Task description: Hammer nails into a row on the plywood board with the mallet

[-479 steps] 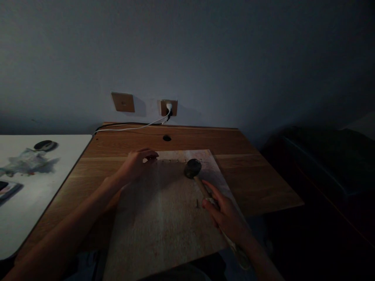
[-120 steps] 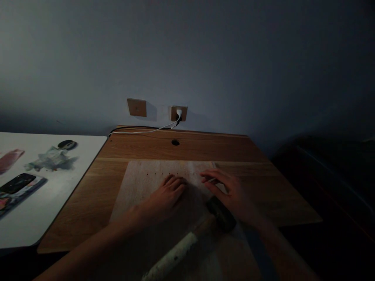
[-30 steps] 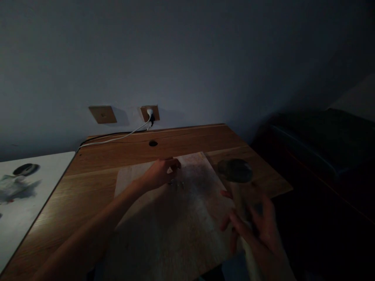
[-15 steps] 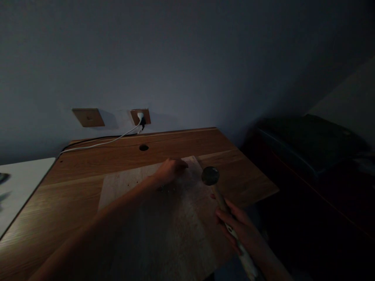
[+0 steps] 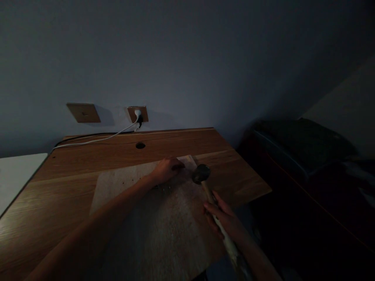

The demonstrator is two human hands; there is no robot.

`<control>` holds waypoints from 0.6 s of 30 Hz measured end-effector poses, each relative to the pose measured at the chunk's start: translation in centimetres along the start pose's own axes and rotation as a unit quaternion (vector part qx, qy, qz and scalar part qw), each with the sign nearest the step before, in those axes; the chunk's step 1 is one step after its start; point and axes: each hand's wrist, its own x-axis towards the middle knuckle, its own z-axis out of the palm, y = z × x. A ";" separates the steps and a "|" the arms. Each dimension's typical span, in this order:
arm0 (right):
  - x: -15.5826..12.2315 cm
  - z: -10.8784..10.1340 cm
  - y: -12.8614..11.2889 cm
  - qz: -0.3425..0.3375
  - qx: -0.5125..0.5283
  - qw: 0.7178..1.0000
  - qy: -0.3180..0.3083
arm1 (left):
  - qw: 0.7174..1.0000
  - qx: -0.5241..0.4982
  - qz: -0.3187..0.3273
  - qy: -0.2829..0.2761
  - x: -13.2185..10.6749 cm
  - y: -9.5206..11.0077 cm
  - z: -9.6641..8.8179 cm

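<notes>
My right hand (image 5: 224, 218) is wrapped round the pale handle of a hammer (image 5: 200, 174); its dark round head hangs above the right part of a pale wooden board (image 5: 175, 230). Close to the board's far edge, my left hand (image 5: 167, 170) rests with its fingers drawn together in a pinch. Whatever lies between those fingertips is too small and dark to make out. Just below the left wrist, several thin nails (image 5: 166, 190) stand up from the board. A few small dark dots mark its surface left of the hand.
The board lies on a wooden desk (image 5: 234, 168) with a round cable hole (image 5: 140, 145). White and black cables (image 5: 96, 141) run to a wall socket (image 5: 137, 114). A white surface (image 5: 19, 171) adjoins at left. Dark bedding or a cushion (image 5: 307, 144) sits at right.
The hammer head has moved left and a little lower, closer to my left hand. My left hand keeps its place on the board. The whole view has shifted slightly.
</notes>
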 end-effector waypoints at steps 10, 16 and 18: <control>-1.5 -1.5 -1.1 -0.020 -0.166 0.985 0.032 | 1.000 -0.012 -0.023 -0.014 0.2 0.5 0.2; -1.3 -2.0 -1.0 0.015 -0.109 0.994 0.029 | 0.999 -0.033 -0.038 -0.020 0.3 0.8 0.1; -1.3 -2.1 -0.7 0.021 -0.119 0.992 0.028 | 0.999 -0.033 -0.041 -0.014 0.3 0.8 0.2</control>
